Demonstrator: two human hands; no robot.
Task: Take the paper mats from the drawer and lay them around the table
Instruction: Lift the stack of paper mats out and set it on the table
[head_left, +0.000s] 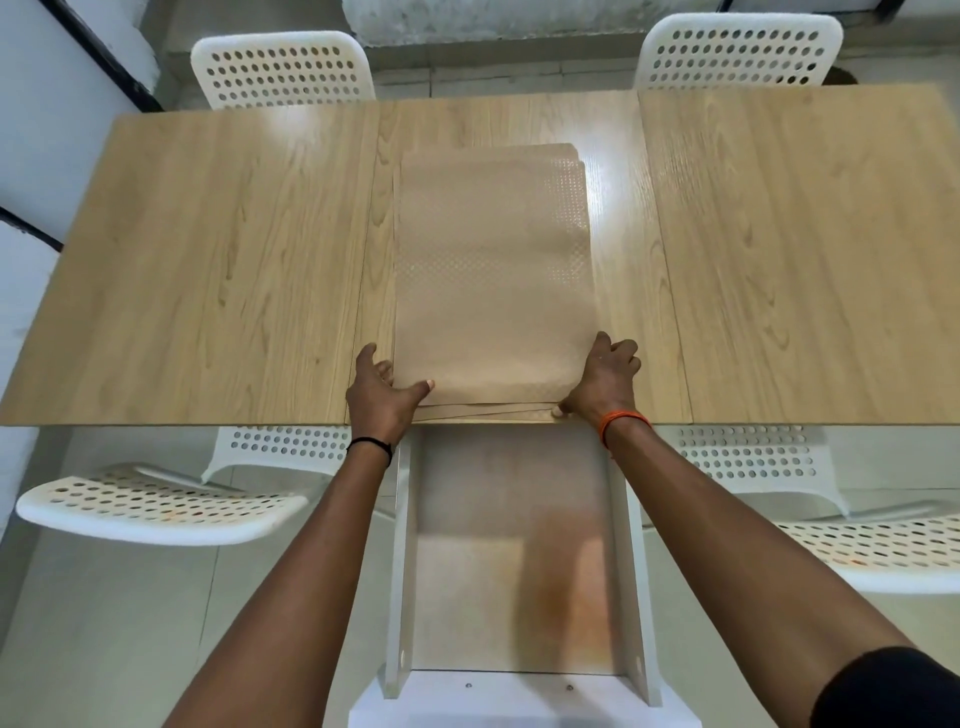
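At six o'clock on the bench (208, 260), both hands, left (382, 397) and right (602, 382), grip the mats (493, 270); drawer (511, 561) emptied. Next: peel off one mat and place it.

Four white perforated chairs show. Two stand on the far side, one at the far left (283, 70) and one at the far right (737, 52), backrests against the far edge. Two stand on the near side: the near-left chair (156, 501) and the near-right chair (857, 535), seats turned outward. Pale floor tiles (130, 623) lie below. A white wall (47, 104) with dark strips runs along the left.
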